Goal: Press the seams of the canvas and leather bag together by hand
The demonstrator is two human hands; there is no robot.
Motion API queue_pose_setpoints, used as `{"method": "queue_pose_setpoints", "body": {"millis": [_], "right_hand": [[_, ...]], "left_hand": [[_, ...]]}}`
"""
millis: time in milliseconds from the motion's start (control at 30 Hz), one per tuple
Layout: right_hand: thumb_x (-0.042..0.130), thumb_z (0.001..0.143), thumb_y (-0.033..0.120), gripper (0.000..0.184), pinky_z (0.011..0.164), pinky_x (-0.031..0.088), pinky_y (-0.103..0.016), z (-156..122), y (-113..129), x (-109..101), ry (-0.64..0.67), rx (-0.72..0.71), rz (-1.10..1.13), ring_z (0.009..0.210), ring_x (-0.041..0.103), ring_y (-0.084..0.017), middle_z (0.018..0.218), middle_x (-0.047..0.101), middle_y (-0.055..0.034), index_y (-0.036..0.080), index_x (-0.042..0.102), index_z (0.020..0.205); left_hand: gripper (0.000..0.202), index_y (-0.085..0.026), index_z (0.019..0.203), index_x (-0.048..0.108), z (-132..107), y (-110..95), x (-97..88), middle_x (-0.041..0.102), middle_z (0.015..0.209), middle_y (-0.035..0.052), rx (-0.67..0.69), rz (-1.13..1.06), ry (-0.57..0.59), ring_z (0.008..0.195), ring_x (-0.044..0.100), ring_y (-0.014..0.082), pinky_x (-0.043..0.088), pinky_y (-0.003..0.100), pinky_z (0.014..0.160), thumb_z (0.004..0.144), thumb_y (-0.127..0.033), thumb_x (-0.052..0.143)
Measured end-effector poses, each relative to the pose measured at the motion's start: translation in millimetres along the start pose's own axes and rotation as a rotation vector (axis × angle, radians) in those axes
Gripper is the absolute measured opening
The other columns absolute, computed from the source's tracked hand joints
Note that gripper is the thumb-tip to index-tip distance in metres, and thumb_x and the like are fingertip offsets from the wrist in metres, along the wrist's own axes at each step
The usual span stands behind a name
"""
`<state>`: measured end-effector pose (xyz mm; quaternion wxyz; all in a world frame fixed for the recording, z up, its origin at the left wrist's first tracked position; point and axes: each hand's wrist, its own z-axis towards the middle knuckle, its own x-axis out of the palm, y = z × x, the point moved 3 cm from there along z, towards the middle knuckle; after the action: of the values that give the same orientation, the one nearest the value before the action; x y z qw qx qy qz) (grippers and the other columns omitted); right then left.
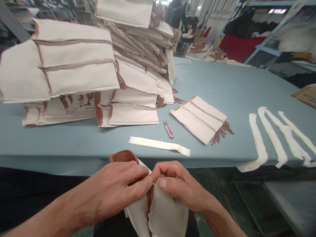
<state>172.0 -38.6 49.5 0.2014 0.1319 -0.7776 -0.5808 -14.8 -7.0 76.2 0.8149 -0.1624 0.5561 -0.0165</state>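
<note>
Below the table's front edge, a cream fabric piece (170, 210) with a brown inner side hangs in front of me, a seam running down its middle. My left hand (123, 184) is closed on the fabric beside the top of that seam. Right against it, my right hand (179, 184) pinches the other side of the seam between thumb and fingers. The fingertips of both hands meet there and hide the spot between them. A brown flap (124, 156) of the piece shows above my left hand.
On the blue table (209, 82) lie pink thread snips (168, 129), a white strip (159, 144) and a cream panel (198, 119) with brown fringe. Tall stacks of sewn cream pieces (76, 52) fill the left. More white strips (274, 138) lie at the right edge.
</note>
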Motion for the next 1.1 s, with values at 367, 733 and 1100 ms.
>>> {"method": "queue_pose_setpoints", "body": {"millis": [367,733,1100], "right_hand": [[0.053,0.077,0.011,0.013,0.055,0.032,-0.021,-8,20,7,-0.233,-0.384,-0.580,0.054,0.044,-0.008,0.059,0.052,0.0064,0.018,0.061,0.069],[0.052,0.092,0.011,0.019,0.059,0.035,-0.027,-21,28,10,-0.212,-0.537,-0.907,0.061,0.055,-0.014,0.069,0.066,0.0006,0.018,0.067,0.081],[0.054,0.102,0.026,0.027,0.066,0.039,-0.028,-32,37,2,-0.099,-0.400,-0.796,0.068,0.059,-0.015,0.072,0.065,-0.0010,0.019,0.063,0.077]], "left_hand": [[0.025,-0.024,0.101,0.059,4,-6,-5.4,0.067,0.089,-0.0051,-0.459,-0.425,-0.024,0.080,0.063,0.0123,0.045,0.021,0.075,0.088,-0.004,0.054],[0.024,-0.021,0.083,0.058,23,3,-24.2,0.063,0.084,-0.0033,-0.410,-0.507,0.267,0.078,0.059,0.0130,0.040,0.021,0.064,0.106,-0.027,0.056],[0.026,-0.023,0.075,0.039,32,-20,-8.0,0.054,0.067,-0.0071,-0.326,-0.364,0.119,0.059,0.048,0.0113,0.030,0.029,0.057,0.095,-0.008,0.046]]}}
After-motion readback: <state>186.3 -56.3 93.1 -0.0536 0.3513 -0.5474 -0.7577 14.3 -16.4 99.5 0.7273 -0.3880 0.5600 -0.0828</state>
